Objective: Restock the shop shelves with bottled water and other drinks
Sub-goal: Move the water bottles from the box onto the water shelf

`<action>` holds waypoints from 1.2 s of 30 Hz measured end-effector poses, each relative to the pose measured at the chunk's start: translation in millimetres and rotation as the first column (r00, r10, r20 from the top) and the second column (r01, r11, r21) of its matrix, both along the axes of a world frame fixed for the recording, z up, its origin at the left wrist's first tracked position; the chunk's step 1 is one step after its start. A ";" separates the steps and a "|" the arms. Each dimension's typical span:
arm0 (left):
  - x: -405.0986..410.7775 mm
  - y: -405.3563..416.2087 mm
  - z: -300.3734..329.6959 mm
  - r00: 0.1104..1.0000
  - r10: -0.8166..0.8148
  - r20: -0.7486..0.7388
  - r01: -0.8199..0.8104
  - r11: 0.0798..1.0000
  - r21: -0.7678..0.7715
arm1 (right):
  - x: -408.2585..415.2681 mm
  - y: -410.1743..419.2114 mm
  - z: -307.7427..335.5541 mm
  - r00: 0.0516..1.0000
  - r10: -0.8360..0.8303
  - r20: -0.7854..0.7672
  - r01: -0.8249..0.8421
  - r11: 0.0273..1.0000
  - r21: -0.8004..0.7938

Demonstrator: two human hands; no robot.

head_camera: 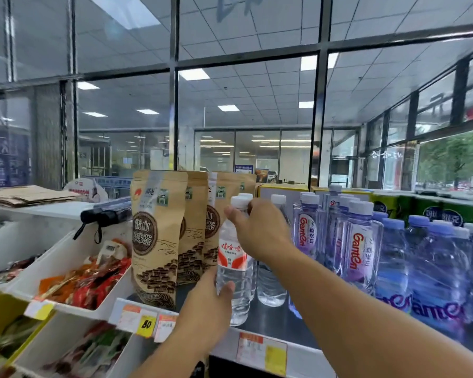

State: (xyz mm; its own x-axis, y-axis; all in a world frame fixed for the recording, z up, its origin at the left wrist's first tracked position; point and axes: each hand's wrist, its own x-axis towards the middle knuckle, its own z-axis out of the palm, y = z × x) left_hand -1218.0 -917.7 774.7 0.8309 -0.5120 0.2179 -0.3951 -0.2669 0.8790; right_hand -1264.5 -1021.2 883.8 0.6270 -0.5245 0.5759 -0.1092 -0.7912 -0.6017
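A clear water bottle [234, 257] with a red-and-white label and white cap stands at the front of the dark top shelf [279, 323]. My left hand [205, 309] grips its lower body from the left. My right hand [260, 230] pinches its cap and neck from the right. Two more clear bottles [271, 282] of the same kind stand just behind it. To the right stand purple-tinted Ganten bottles [362, 252] and shrink-wrapped packs of them [432, 271].
Brown paper tea pouches [155, 238] stand left of the bottle. White bins of red snack packets [88, 282] sit lower left. Price tags [261, 351] line the shelf edge. Green drink cartons [426, 211] sit far right, flattened cardboard [28, 196] far left, glass panes behind.
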 end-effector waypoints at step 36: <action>-77.0 242.8 -9.0 1.000 -0.022 0.018 0.016 0.965 0.262 | -42.4 192.1 -93.7 0.956 0.237 -0.173 -0.260 0.958 -0.123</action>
